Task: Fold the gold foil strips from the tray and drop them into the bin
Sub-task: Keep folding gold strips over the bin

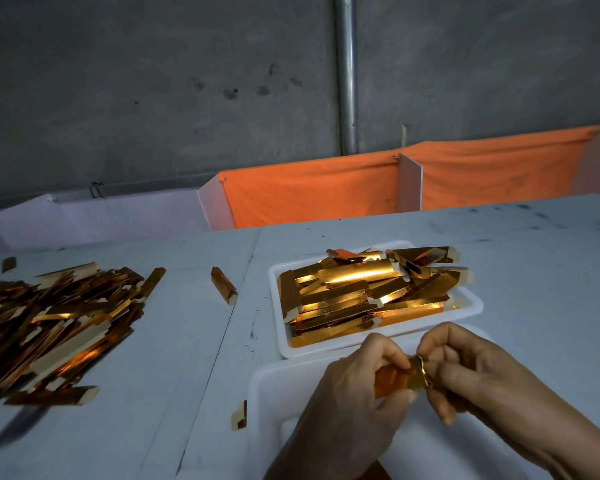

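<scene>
White table (534, 258), both hands pinching gold strip (404, 377)

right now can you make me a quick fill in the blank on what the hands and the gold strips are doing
1. Both hands, left and right, hold one gold ____ between them.
2. The white tray beyond the hands is heaped with ____ strips.
3. The big loose pile of strips lies on the table to the ____ of the tray.
4. The cloth hung behind the table is ____.

Missing words: strip; gold; left; orange
</scene>
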A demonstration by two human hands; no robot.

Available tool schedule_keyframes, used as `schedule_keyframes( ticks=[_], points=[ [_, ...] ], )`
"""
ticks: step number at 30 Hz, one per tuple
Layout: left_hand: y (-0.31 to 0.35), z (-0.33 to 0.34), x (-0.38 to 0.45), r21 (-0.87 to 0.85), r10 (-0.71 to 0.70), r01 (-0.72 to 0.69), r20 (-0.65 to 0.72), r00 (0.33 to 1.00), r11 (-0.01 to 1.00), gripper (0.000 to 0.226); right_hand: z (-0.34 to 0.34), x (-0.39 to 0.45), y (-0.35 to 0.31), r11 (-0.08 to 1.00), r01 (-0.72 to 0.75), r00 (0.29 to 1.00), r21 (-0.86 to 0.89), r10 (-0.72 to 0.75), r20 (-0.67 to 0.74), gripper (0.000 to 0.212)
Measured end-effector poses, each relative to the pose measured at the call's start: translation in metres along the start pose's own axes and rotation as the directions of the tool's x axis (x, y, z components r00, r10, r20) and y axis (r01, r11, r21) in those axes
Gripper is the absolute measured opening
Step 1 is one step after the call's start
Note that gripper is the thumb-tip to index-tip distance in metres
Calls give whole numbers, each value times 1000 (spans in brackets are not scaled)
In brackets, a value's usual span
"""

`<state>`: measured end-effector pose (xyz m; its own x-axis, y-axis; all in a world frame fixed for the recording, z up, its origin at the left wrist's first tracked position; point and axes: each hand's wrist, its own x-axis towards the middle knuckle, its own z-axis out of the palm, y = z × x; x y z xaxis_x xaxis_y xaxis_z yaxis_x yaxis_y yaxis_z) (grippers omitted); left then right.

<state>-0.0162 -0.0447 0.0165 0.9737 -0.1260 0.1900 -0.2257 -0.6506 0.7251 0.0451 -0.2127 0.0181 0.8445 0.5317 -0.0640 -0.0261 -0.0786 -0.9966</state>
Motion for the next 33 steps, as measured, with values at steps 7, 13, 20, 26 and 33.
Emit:
schedule_keyframes(
  ticks=[7,13,20,26,33],
  points=[
    [-5,4,1,145,75,-71,-26,997,987,25,2,-1,2,974,39,999,-224,-36,19,11],
    [-3,8,2,188,130,-122,-28,991,974,24,1,-1,2,965,7,1000,-263,-14,-24,15],
    [-6,10,2,231,157,-148,-20,987,962,29,2,-3,1,963,76,997,-258,-78,1,13],
    [1,2,-1,100,94,-92,-12,996,991,20,-2,-1,0,995,90,995,-43,-88,36,5],
    [9,-5,-5,-95,32,-34,-20,999,995,22,-4,-4,-2,956,42,990,291,-78,114,25]
  ],
)
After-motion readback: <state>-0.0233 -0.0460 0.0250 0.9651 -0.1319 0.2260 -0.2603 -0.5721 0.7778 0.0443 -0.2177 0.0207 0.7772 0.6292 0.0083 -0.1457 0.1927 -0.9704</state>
